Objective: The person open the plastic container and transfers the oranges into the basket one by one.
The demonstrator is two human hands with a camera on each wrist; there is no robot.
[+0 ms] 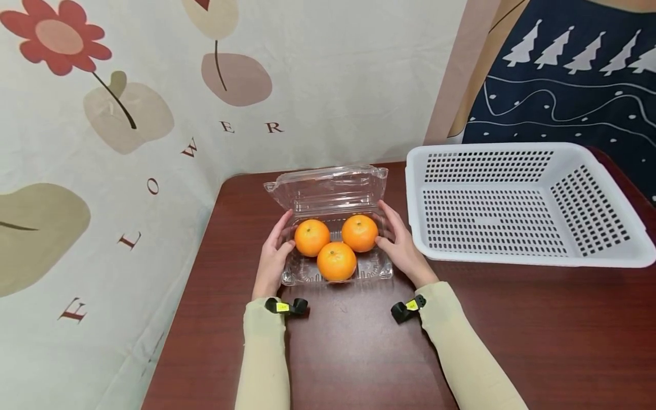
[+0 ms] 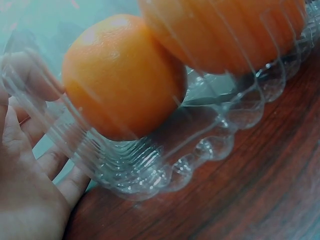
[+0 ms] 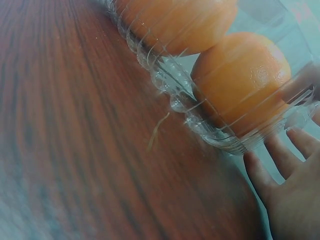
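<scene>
A clear plastic clamshell box rests on the table with its lid raised at the back. Inside lie three oranges: one at the left, one at the right and one in front. My left hand grips the box's left side, thumb over the rim and fingers along the outer wall. On the opposite side my right hand holds the box the same way. Through the ribbed wall an orange shows in the left wrist view, and another orange in the right wrist view.
A white perforated plastic basket stands to the right of the box on the dark red wooden table. Behind the table hangs a pale flower-print cloth. A navy cloth with white trees is at the back right.
</scene>
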